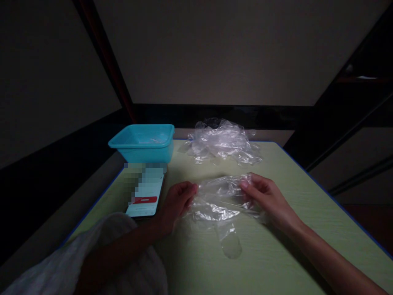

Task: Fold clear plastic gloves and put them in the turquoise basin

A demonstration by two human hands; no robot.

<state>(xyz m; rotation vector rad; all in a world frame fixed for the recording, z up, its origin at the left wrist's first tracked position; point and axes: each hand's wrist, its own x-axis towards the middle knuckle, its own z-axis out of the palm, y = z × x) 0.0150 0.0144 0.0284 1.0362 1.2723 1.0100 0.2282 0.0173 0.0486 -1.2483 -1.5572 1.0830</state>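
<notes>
A clear disposable plastic glove [219,209] is stretched sideways between my two hands above the table. My left hand [176,205] pinches its left end, fingers curled. At the other end, my right hand [265,196] grips the film between thumb and fingers. One finger of the glove hangs down toward me, its rounded tip over the tabletop. Farther back lies a crumpled heap of similar clear plastic gloves [222,141], apart from both hands.
A turquoise plastic basket [145,153] stands at the back left, with some clear plastic inside. Before it lies a phone [149,192] with a lit screen, close to my left hand. The pale green table [276,254] has a blue edge, and a wall rises behind it.
</notes>
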